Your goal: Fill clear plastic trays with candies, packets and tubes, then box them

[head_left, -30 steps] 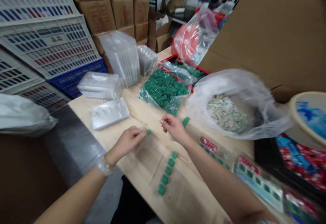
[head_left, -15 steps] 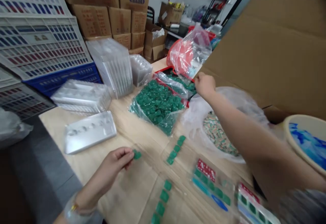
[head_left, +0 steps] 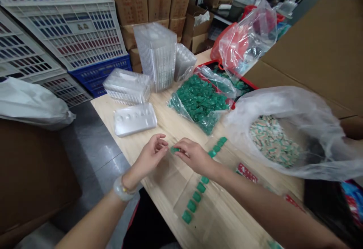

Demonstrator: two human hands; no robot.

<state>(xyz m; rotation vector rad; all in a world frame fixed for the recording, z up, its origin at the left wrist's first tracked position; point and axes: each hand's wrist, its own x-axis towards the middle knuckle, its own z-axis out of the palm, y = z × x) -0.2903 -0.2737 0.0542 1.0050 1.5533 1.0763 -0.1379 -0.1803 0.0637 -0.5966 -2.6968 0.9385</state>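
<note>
My right hand [head_left: 194,156] pinches a small green square piece [head_left: 175,149] above the near part of the table. Close beside it on the left, my left hand [head_left: 151,153] has its thumb and fingers apart, with nothing visible between them. Under and in front of the hands lie clear plastic trays [head_left: 176,203]. One holds a row of green pieces [head_left: 191,205]; another row [head_left: 217,149] shows just beyond my right wrist. Past the hands, a clear bag [head_left: 210,126] full of loose green pieces [head_left: 198,98] lies on the table.
Stacked clear trays [head_left: 154,58] and a single tray [head_left: 136,119] stand at the back left. A white plastic bag [head_left: 283,98] with small multicoloured pieces [head_left: 272,141] sits right. Red-printed cards [head_left: 246,172] lie under my right forearm. Crates [head_left: 85,33] and cartons [head_left: 129,5] rise behind.
My right hand has come back from the far red tray to beside my left hand. The left hand, earlier pinching a green piece, has its fingers apart. The view has shifted.
</note>
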